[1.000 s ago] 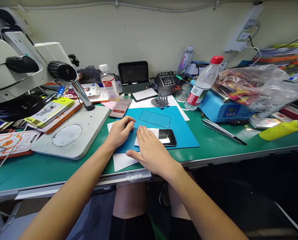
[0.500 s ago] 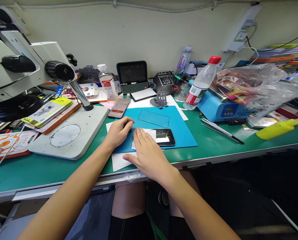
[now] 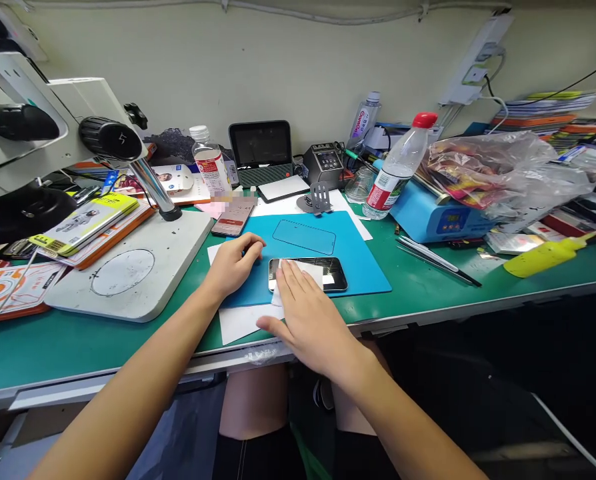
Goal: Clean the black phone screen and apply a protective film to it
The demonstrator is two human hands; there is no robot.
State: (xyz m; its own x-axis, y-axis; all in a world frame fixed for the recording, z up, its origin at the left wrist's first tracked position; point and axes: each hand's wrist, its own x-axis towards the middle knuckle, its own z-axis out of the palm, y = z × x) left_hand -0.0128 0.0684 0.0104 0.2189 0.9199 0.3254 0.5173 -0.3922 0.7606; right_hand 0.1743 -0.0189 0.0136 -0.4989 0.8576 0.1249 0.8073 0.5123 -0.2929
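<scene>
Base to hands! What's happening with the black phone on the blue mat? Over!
Right hand flat on white wipe, wipe partly covering black phone. Left hand curled, at left side of blue mat. Tweezers off right, apart.

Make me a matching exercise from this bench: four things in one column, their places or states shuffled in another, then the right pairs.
Column 1
1. White wipe
2. Dark phone
3. Red-capped bottle
4. Yellow squeeze bottle

Column 2
A. Lying on its side on the green bench top
B. Directly under the right hand
C. Standing beside the blue box with a display
D. Flat on the blue mat, its screen partly hidden

Right pairs
1-B
2-D
3-C
4-A
</scene>
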